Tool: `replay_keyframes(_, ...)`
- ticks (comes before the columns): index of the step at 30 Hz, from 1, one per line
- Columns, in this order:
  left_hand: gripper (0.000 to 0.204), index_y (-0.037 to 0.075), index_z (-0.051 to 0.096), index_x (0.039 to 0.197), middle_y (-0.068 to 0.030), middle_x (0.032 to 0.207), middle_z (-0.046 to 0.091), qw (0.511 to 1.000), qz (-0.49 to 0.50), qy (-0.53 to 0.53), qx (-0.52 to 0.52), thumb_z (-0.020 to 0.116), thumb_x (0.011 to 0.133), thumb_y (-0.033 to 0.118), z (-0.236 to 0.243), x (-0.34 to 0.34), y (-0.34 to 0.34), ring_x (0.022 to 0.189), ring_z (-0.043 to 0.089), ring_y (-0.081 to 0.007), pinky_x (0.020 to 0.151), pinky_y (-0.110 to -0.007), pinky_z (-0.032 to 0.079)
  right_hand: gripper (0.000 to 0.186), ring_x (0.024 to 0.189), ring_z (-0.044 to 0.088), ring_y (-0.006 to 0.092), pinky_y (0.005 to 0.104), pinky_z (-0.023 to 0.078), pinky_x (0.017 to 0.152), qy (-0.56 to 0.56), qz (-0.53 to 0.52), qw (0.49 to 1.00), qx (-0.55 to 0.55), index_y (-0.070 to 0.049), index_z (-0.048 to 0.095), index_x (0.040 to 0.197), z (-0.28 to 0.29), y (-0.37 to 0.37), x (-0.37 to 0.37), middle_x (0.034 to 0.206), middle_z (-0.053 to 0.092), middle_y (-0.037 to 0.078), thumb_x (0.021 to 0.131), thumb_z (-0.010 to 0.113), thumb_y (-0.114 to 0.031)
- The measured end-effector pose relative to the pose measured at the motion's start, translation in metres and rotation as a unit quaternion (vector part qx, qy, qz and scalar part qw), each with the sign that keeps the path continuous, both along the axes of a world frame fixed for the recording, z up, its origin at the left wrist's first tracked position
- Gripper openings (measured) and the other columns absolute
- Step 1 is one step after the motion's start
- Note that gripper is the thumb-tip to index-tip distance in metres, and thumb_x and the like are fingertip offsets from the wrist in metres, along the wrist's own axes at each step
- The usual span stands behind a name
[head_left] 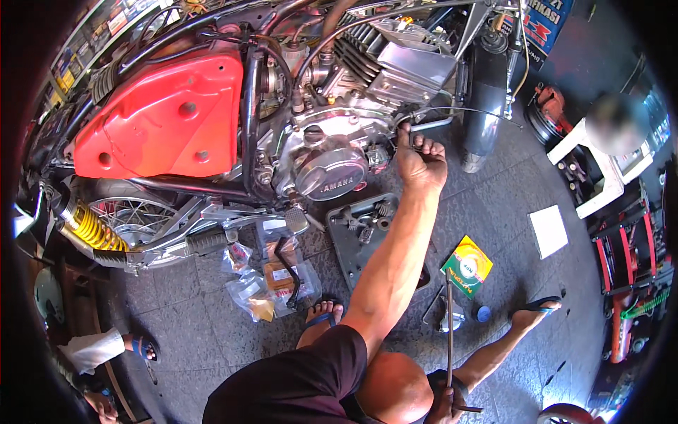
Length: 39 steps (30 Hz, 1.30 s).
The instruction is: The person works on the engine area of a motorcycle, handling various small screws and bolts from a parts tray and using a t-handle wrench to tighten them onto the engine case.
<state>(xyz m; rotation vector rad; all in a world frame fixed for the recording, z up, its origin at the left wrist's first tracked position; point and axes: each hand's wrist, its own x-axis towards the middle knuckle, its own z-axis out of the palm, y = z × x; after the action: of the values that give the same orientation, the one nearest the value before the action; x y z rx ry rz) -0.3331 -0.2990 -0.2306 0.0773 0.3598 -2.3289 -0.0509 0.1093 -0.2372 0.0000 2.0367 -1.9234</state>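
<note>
Head view: your L hand is up at the R side of the engine, palm up, fingers part-curled, index & thumb at the end of a thin cable; can't tell if they're pinching it. Your R hand, at the bottom edge, is wrapped rnd a long metal T-handle rod. Engine sits upper mid, in the motorbike frame, R of the red panel.

Containers: dark tray on the floor below the engine, w/ loose metal parts in it, partly hidden by your L forearm. L of it, clear plastic bags w/ small brownish pcs inside; black lever lies on top.

Writing: raised lettering on the round engine cover; print + white round emblem on the green-yellow pkt; white & red lettering on the blue banner, top R.
</note>
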Motion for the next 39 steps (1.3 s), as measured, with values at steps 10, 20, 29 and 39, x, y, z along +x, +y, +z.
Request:
replay_keyframes(10,0.02,0.016,0.053,0.077,0.0049,0.058,0.042,1.0,-0.012,-0.029,0.001,0.057,0.092,0.029,0.006,0.011,0.011,0.048,0.037,-0.0101,0.049,-0.027,0.033,0.034,0.07,0.055,0.0179,0.0326,0.045,0.06,0.237,0.072,0.95,0.192,0.003,0.061,0.107,-0.013,0.004,-0.011,0.086,0.062,0.01,0.1,0.053,-0.029)
replay_keyframes(20,0.039,0.011,0.05,0.068,-0.0007,0.056,0.044,0.918,-0.169,-0.182,-0.307,0.05,0.093,0.041,-0.051,0.173,0.049,0.047,0.039,-0.0109,0.049,-0.027,0.032,0.049,0.065,0.054,0.0112,0.0255,0.046,0.058,0.013,0.033,0.997,0.066,0.005,0.062,0.102,-0.021,0.014,-0.007,0.08,0.063,0.007,0.099,0.052,-0.043)
replay_keyframes(29,0.025,0.006,0.062,0.09,-0.0035,0.07,0.056,0.922,-0.128,-0.28,-0.236,0.053,0.088,0.03,-0.031,0.293,-0.017,0.053,0.048,-0.0132,0.048,-0.026,0.036,0.038,0.061,0.052,0.0079,0.022,0.04,0.056,0.105,0.219,0.97,0.001,0.004,0.064,0.104,-0.019,-0.074,-0.013,0.074,0.061,0.001,0.098,0.053,-0.032)
replay_keyframes(39,0.035,0.005,0.066,0.107,-0.0087,0.082,0.066,0.923,-0.153,-0.275,-0.221,0.054,0.088,0.032,-0.024,0.308,-0.025,0.053,0.052,-0.0093,0.041,-0.02,0.039,0.048,0.051,0.049,0.0059,0.0221,0.039,0.049,0.133,0.252,0.956,0.07,0.006,0.063,0.106,-0.009,-0.122,0.017,0.064,0.058,0.002,0.096,0.055,-0.04)
